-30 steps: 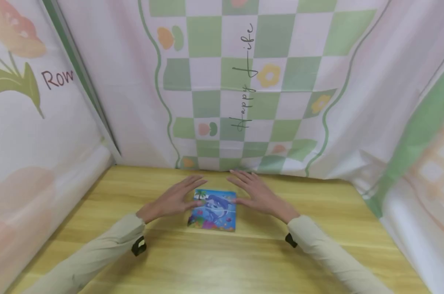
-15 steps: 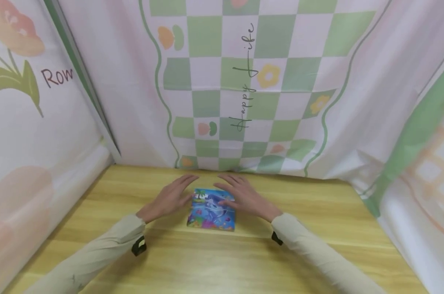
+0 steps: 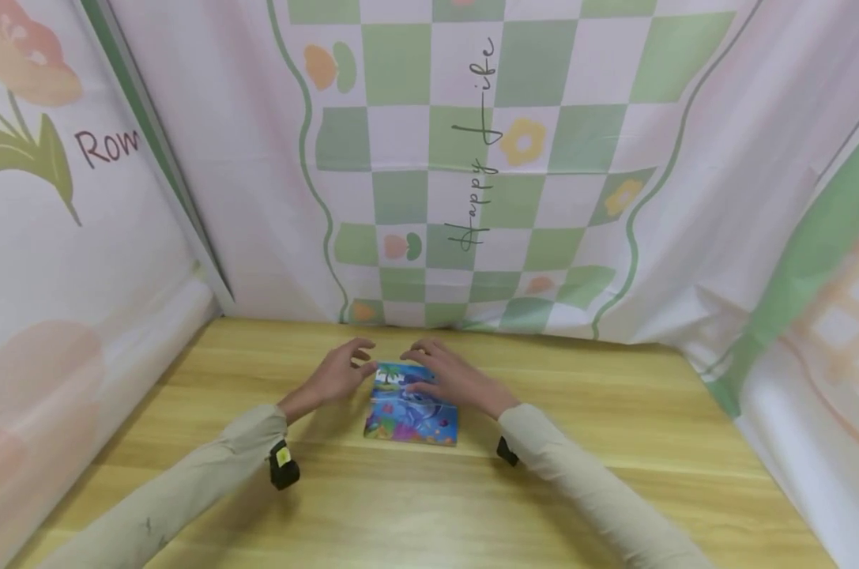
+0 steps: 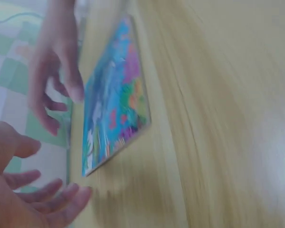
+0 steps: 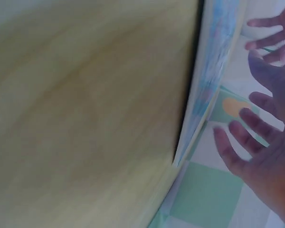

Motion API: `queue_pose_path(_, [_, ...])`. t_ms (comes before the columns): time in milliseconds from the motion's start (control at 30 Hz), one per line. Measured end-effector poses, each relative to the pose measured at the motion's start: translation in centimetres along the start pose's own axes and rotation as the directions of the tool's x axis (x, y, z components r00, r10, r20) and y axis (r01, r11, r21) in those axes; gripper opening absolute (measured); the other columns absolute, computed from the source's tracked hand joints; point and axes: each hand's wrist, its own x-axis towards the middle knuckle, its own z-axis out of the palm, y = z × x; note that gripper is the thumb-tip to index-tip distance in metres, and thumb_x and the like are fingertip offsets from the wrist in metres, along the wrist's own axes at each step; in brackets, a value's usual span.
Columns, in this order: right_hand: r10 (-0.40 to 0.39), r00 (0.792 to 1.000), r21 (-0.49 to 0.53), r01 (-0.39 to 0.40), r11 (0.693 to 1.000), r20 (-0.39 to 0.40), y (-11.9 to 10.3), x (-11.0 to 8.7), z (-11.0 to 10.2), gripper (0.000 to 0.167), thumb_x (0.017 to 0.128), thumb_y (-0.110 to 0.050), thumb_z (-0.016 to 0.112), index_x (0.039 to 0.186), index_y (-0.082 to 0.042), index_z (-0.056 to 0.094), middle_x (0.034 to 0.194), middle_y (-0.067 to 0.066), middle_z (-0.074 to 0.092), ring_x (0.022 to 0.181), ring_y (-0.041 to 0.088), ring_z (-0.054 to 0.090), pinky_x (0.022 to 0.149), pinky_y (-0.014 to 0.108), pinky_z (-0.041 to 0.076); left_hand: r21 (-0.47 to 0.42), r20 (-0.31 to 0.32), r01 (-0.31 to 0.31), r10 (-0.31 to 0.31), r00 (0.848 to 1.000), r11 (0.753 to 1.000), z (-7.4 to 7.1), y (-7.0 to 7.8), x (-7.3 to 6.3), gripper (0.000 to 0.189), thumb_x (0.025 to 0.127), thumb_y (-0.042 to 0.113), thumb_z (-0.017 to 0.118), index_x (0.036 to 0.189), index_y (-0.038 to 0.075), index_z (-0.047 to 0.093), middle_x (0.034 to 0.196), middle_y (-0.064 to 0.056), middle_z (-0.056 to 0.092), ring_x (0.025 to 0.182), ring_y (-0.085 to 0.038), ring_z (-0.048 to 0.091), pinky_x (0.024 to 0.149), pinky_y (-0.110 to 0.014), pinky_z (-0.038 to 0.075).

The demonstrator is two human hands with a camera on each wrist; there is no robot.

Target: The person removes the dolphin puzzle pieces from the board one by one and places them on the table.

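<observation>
A flat square board with a glossy blue dolphin picture [image 3: 411,419] lies on the wooden table. Beside its left far corner is my left hand [image 3: 335,374], fingers loosely bent, with nothing in them. My right hand [image 3: 456,381] hovers over the board's right far part and hides some of the picture. In the left wrist view a gap shows between the left fingers [image 4: 61,202] and the board [image 4: 115,102]. The right wrist view has the right fingers [image 5: 249,137] spread and bent above the board [image 5: 210,71], apart from it.
The wooden table [image 3: 401,506] reaches back to a hanging curtain [image 3: 401,142] with green checks. Fabric walls [image 3: 102,261] stand at the left and right. A black wrist camera [image 3: 283,465] hangs under the left sleeve.
My right hand has moved left, from beside the board to over it. My left hand has drawn slightly back left, its fingers more bent. The board has hardly moved.
</observation>
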Motion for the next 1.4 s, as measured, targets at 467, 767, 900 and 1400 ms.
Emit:
queue_pose_path(467, [0.229,0.96,0.19,-0.258,0.947,0.159,-1.6,2.6,1.5,0.063,0.093,-0.032,0.081,0.143,-0.003,0.055,0.125,0.014,0.053,0.113,0.028,0.055,0.1,0.047,0.058,-0.426,0.324,0.501,-0.39,0.862,0.754,-1.4,0.0,1.3,0.057,0.109,0.018,0.053,0.151,-0.015,0.035,0.14,-0.038,0.057,0.12,-0.043,0.067,0.093,-0.049,0.067])
queue_pose_path(767, [0.332,0.934,0.281,-0.356,0.891,0.133,-2.0,3.4,1.2,0.058,0.084,-0.022,0.09,0.13,-0.007,0.059,0.125,0.018,0.051,0.119,0.035,0.047,0.104,0.055,0.053,-0.534,0.367,0.629,-0.516,0.774,0.564,-0.8,0.2,2.2,0.025,0.107,0.015,0.055,0.125,-0.002,0.058,0.111,-0.016,0.066,0.103,-0.025,0.061,0.096,-0.037,0.06])
queue_pose_path(900, [0.344,0.933,0.29,-0.361,0.886,0.11,-1.8,3.6,0.9,0.057,0.083,-0.022,0.09,0.129,-0.005,0.06,0.126,0.02,0.053,0.119,0.036,0.047,0.105,0.053,0.051,-0.502,0.374,0.645,-0.528,0.763,0.576,-0.4,0.3,3.0,0.018,0.104,0.008,0.057,0.091,0.007,0.068,0.079,-0.001,0.067,0.076,-0.012,0.06,0.08,-0.024,0.057])
queue_pose_path(1400, [0.271,0.961,0.292,-0.275,0.916,0.057,-2.1,3.9,1.4,0.043,0.088,-0.012,0.085,0.119,0.002,0.059,0.121,0.02,0.062,0.118,0.037,0.053,0.112,0.052,0.045,-0.363,0.452,0.547,-0.371,0.811,0.754,-0.6,-1.3,3.2,0.048,0.105,-0.003,0.049,0.152,-0.011,0.041,0.14,-0.03,0.06,0.13,-0.038,0.06,0.093,-0.039,0.067])
